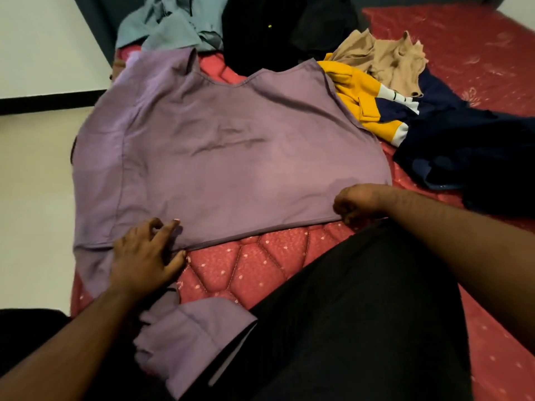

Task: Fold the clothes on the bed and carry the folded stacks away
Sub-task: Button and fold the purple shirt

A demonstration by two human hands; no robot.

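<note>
A purple top (220, 157) lies spread flat on the red quilted mattress (260, 264), neckline pointing away from me. My left hand (144, 253) rests at its lower left hem, fingers spread and partly bent over the cloth edge. At the lower right corner of the hem, my right hand (354, 202) has its fingers curled round the fabric. One purple sleeve (191, 340) trails toward me beside my black-clad leg (356, 314).
Unfolded clothes lie beyond the top: a grey-blue garment (170, 24), a black one (269, 30), a beige one (388, 59), a yellow, white and navy one (373, 102) and a dark navy one (469, 157). The bed's left edge drops to a pale floor (34, 198).
</note>
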